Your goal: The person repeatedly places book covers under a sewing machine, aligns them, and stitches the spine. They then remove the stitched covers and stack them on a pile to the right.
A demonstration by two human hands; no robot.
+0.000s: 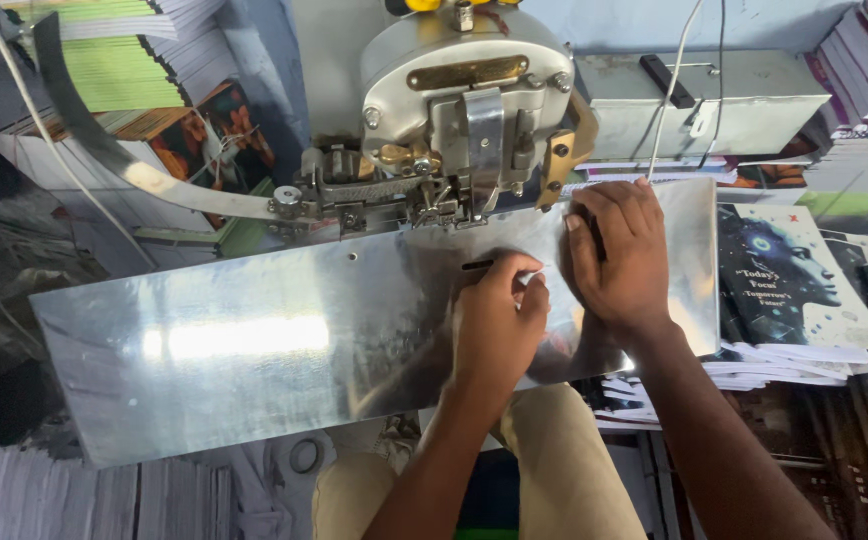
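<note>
The person's left hand (pixel 499 315) rests on a shiny metal plate (pixel 254 345), fingers curled together with the thumb and forefinger pinched at a small slot (pixel 478 265) in the plate; whether anything is gripped between them cannot be told. The right hand (pixel 619 255) lies just to the right of it, palm down and flat on the same plate, fingers together and pointing far, closed on nothing. The two hands almost touch.

Just beyond the hands stands the grey head of a stitching machine (pixel 459 110), its lower metal parts hanging right over the plate's far edge. A curved metal arm (pixel 104 150) sweeps from the far left to the machine. Stacks of printed booklets (pixel 794 275) lie to the right of the plate, and more piles (pixel 124 60) sit far left.
</note>
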